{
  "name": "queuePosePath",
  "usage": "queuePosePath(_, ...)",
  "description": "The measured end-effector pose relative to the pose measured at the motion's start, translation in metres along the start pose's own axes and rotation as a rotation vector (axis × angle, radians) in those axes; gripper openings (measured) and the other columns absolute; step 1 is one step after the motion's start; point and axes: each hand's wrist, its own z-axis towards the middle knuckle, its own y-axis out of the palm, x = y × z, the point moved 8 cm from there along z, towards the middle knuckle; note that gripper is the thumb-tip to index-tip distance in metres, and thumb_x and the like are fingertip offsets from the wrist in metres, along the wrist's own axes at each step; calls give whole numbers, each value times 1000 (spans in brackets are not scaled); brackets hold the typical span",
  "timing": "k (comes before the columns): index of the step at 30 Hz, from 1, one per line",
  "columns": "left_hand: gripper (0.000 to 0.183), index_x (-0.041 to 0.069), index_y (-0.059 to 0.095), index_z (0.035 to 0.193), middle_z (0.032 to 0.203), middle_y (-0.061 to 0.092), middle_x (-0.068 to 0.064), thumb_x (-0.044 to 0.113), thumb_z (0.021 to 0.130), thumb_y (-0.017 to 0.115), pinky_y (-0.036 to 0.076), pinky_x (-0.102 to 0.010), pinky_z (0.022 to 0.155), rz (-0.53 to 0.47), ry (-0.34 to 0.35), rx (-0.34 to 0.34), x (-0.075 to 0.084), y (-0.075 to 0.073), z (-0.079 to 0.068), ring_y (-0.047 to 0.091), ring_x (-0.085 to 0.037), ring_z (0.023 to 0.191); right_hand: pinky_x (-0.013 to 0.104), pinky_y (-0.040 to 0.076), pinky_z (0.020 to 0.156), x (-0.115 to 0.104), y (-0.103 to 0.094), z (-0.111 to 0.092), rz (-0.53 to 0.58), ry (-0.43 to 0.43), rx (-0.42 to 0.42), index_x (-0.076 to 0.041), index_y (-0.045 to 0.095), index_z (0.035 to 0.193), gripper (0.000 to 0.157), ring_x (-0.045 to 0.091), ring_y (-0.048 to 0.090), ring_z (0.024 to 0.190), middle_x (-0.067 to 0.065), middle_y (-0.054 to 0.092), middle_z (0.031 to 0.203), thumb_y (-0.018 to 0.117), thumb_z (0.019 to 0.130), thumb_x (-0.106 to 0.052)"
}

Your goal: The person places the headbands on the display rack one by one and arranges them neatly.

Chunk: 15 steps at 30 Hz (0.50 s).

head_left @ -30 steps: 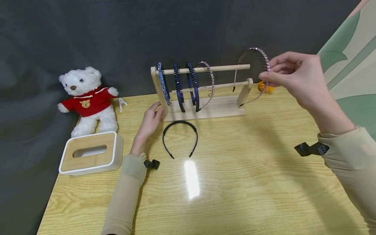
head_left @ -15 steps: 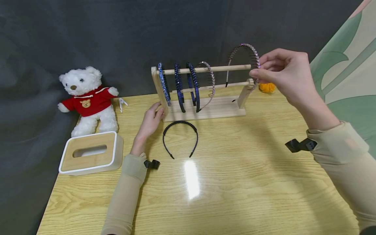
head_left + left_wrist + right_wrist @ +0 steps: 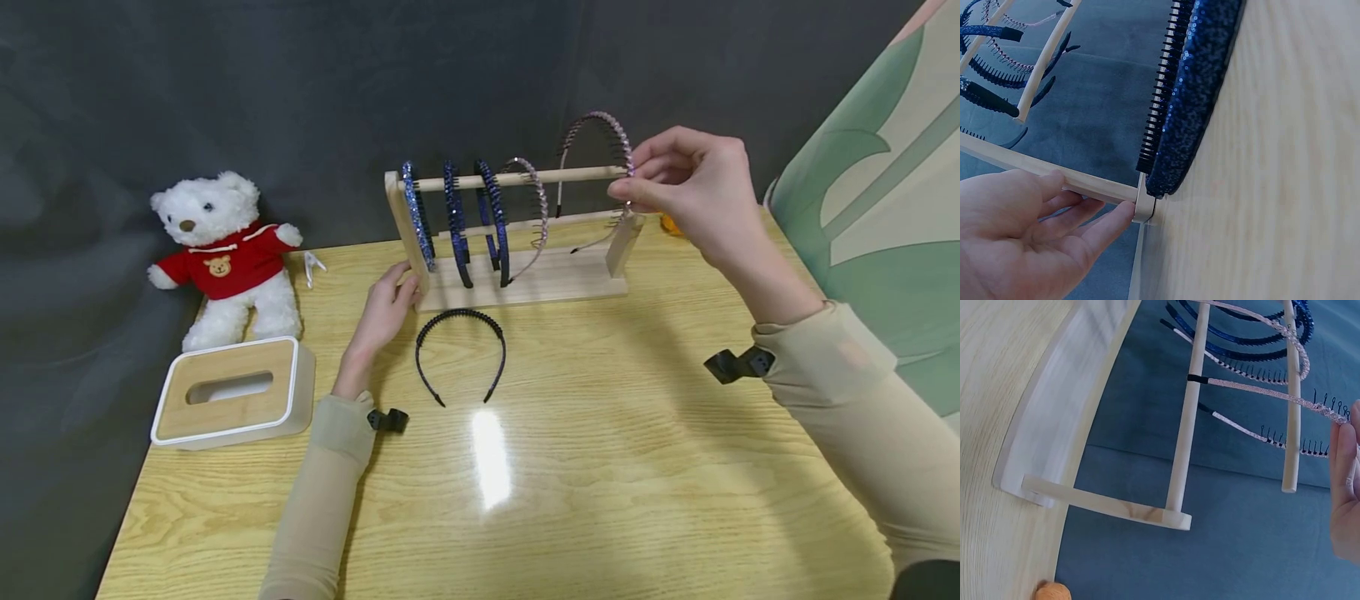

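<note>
My right hand (image 3: 697, 179) pinches a pink beaded headband (image 3: 621, 137) by its right side, near the free end of the wooden rack's upper rod. In the right wrist view, one leg of this headband (image 3: 1254, 389) passes in front of the rod (image 3: 1293, 428) and the other behind it. My left hand (image 3: 382, 308) holds the left end of the rack (image 3: 570, 285), its fingers partly hidden behind the wood. On the rack hang a light blue sequined headband (image 3: 415, 212), two dark blue headbands (image 3: 454, 218) and another pink one (image 3: 542, 208).
A black headband (image 3: 459, 312) lies on the table (image 3: 615, 467) before the rack. To the left are a white teddy bear (image 3: 236, 271), a small white clip-like thing (image 3: 311, 268) and a tissue box (image 3: 232, 392). An orange object (image 3: 670, 225) lies behind my right hand.
My right hand has moved left with the pink headband, bringing it over the end of the upper rod. My left hand has stayed at the rack.
</note>
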Motion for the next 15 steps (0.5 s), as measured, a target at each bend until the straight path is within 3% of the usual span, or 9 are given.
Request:
queuePosePath(5, 46, -6, 43, 159, 153, 50, -31, 13, 118, 43, 58, -41, 108, 7, -10, -3, -1, 0, 0, 62, -44, 131, 13, 55, 54, 2, 8, 1, -38, -14, -16, -3, 76, 101, 20, 9, 71, 63, -4, 77, 80, 90, 86, -1)
queuePosePath(15, 46, -7, 42, 159, 155, 49, -31, 12, 117, 43, 58, -40, 108, 1, -9, -6, -1, 0, 1, 61, -44, 132, 14, 59, 62, 13, 24, 2, -83, -6, -48, -1, 76, 102, 25, 8, 72, 69, -7, 77, 81, 93, 85, -6)
